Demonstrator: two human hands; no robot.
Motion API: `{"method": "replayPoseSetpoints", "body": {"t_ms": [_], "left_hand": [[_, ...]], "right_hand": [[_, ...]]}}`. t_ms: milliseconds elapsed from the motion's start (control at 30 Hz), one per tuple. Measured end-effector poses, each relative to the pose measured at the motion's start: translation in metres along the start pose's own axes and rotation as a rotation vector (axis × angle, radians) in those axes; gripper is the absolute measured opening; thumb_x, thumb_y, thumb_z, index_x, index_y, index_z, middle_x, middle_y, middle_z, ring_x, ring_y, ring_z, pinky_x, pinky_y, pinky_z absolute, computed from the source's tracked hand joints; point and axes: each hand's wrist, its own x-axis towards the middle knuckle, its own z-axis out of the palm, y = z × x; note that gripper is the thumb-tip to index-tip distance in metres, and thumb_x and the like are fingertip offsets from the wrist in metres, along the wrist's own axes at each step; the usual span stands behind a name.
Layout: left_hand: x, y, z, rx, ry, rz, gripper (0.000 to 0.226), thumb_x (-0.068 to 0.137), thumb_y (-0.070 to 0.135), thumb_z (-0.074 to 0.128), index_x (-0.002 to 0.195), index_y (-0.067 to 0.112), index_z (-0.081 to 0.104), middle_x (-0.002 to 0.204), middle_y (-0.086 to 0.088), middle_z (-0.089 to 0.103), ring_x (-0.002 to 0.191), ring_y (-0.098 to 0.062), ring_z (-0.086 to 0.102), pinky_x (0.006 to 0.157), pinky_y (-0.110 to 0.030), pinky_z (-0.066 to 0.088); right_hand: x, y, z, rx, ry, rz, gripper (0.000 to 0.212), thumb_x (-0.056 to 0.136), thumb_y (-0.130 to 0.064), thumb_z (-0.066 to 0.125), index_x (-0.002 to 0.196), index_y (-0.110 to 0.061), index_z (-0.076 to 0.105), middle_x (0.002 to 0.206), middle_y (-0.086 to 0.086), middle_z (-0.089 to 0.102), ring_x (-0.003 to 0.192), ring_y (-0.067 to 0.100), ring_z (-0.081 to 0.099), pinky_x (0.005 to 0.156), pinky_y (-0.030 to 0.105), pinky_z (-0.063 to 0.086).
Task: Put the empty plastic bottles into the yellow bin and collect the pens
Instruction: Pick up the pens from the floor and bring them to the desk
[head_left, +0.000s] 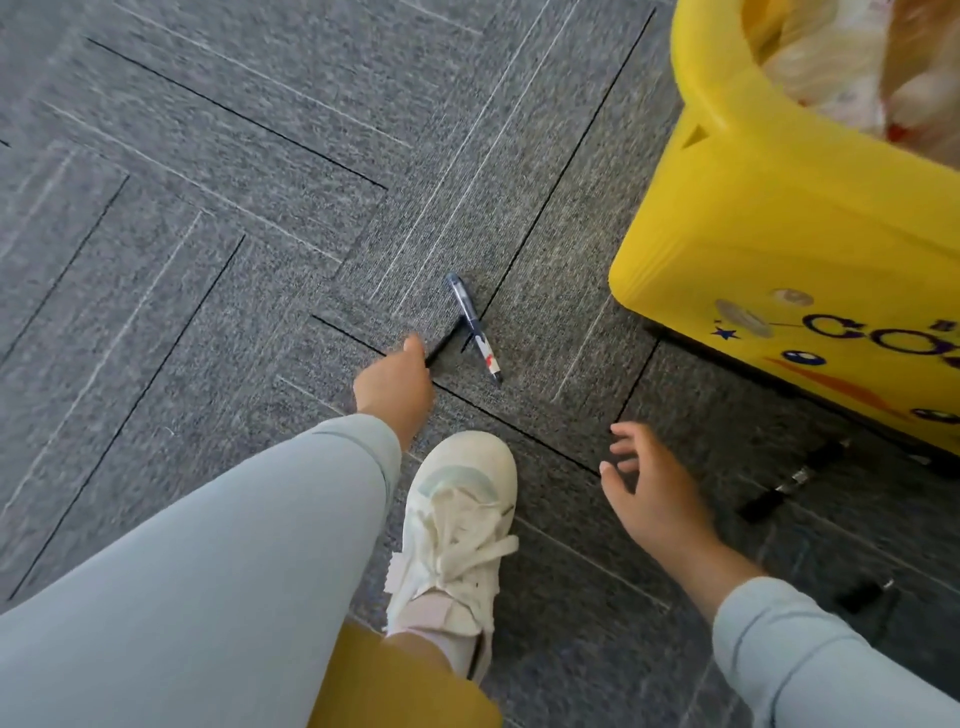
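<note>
A blue pen (475, 330) lies on the grey carpet, its tip pointing toward my shoe. A thin black pen (445, 339) lies slanted against it, and my left hand (396, 387) has its curled fingers on that pen's near end. My right hand (655, 496) hovers above the carpet with its fingers spread and holds nothing. The yellow bin (769, 223) stands at the upper right, with blurred clear plastic showing inside. More dark pens (795, 480) lie on the carpet just below the bin, right of my right hand.
My white laced shoe (457, 530) is planted between the two hands, just below the blue pen. Another dark pen-like object (866, 596) lies near my right sleeve. Grey carpet tiles stretch away to the left and top.
</note>
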Motion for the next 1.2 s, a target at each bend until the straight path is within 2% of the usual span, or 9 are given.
{"method": "replayPoseSetpoints", "body": {"t_ms": [167, 300, 400, 500, 600, 667, 833, 1100, 1200], "left_hand": [[-0.009, -0.001, -0.004, 0.169, -0.002, 0.064, 0.03, 0.093, 0.004, 0.04, 0.121, 0.012, 0.033, 0.061, 0.0, 0.049, 0.05, -0.017, 0.047, 0.043, -0.029, 0.037], [-0.004, 0.007, -0.013, 0.185, 0.039, 0.119, 0.02, 0.095, 0.008, 0.039, 0.113, 0.015, 0.035, 0.061, 0.001, 0.05, 0.046, -0.017, 0.047, 0.041, -0.028, 0.037], [0.001, 0.021, -0.018, 0.081, 0.054, 0.17, 0.017, 0.097, 0.017, 0.034, 0.111, 0.016, 0.042, 0.07, 0.0, 0.054, 0.059, -0.023, 0.056, 0.055, -0.033, 0.05], [0.004, 0.038, -0.014, -0.115, 0.073, 0.136, 0.023, 0.095, 0.033, 0.036, 0.107, 0.015, 0.045, 0.091, -0.006, 0.059, 0.074, -0.028, 0.06, 0.067, -0.04, 0.054], [0.008, 0.058, -0.014, -0.295, 0.069, 0.017, 0.048, 0.089, 0.05, 0.047, 0.115, 0.01, 0.04, 0.108, -0.014, 0.057, 0.09, -0.035, 0.061, 0.076, -0.048, 0.053], [0.012, 0.069, -0.016, -0.359, 0.057, -0.054, 0.06, 0.086, 0.046, 0.056, 0.123, 0.004, 0.033, 0.117, -0.018, 0.053, 0.1, -0.039, 0.059, 0.081, -0.049, 0.051], [0.007, 0.084, -0.015, -0.544, 0.052, -0.143, 0.045, 0.087, 0.021, 0.06, 0.116, 0.004, 0.031, 0.113, -0.021, 0.058, 0.099, -0.039, 0.059, 0.083, -0.046, 0.048], [-0.007, 0.099, -0.003, -0.518, 0.004, -0.077, 0.021, 0.093, 0.017, 0.043, 0.108, 0.004, 0.049, 0.101, -0.017, 0.058, 0.082, -0.032, 0.056, 0.076, -0.044, 0.05], [-0.022, 0.11, -0.006, -0.581, 0.041, -0.125, 0.021, 0.096, 0.017, 0.036, 0.106, 0.003, 0.048, 0.095, -0.015, 0.054, 0.076, -0.029, 0.049, 0.067, -0.038, 0.041]], "right_hand": [[-0.001, -0.005, -0.006, 0.044, 0.012, -0.008, 0.035, 0.091, -0.022, 0.054, 0.125, -0.021, 0.045, 0.109, -0.004, 0.054, 0.099, 0.013, 0.055, 0.082, 0.034, 0.05], [-0.003, -0.002, -0.009, 0.075, 0.014, -0.014, 0.034, 0.091, -0.021, 0.055, 0.124, -0.021, 0.045, 0.108, -0.005, 0.054, 0.097, 0.011, 0.055, 0.081, 0.031, 0.048], [-0.006, 0.006, -0.011, 0.077, 0.015, -0.023, 0.034, 0.091, -0.02, 0.055, 0.124, -0.021, 0.045, 0.106, -0.004, 0.055, 0.095, 0.012, 0.055, 0.079, 0.029, 0.047], [-0.009, 0.015, -0.015, 0.082, 0.016, -0.009, 0.035, 0.091, -0.02, 0.055, 0.125, -0.021, 0.045, 0.107, -0.003, 0.055, 0.097, 0.012, 0.055, 0.081, 0.029, 0.047], [-0.013, 0.025, -0.019, 0.074, 0.02, 0.014, 0.036, 0.092, -0.022, 0.054, 0.126, -0.023, 0.043, 0.109, -0.005, 0.054, 0.098, 0.011, 0.054, 0.08, 0.028, 0.046], [-0.015, 0.033, -0.024, 0.06, 0.023, 0.028, 0.036, 0.092, -0.024, 0.053, 0.126, -0.023, 0.043, 0.108, -0.006, 0.054, 0.099, 0.011, 0.053, 0.08, 0.029, 0.047], [-0.017, 0.05, -0.034, 0.043, 0.041, 0.063, 0.035, 0.092, -0.025, 0.053, 0.126, -0.024, 0.042, 0.107, -0.007, 0.053, 0.098, 0.011, 0.053, 0.078, 0.028, 0.046], [-0.032, 0.064, -0.047, 0.056, 0.011, 0.098, 0.035, 0.093, -0.027, 0.051, 0.127, -0.026, 0.04, 0.108, -0.007, 0.051, 0.1, 0.01, 0.052, 0.079, 0.029, 0.045], [-0.044, 0.073, -0.06, 0.031, -0.013, 0.143, 0.037, 0.094, -0.029, 0.05, 0.129, -0.026, 0.039, 0.111, -0.005, 0.052, 0.101, 0.012, 0.053, 0.081, 0.032, 0.048]]}}
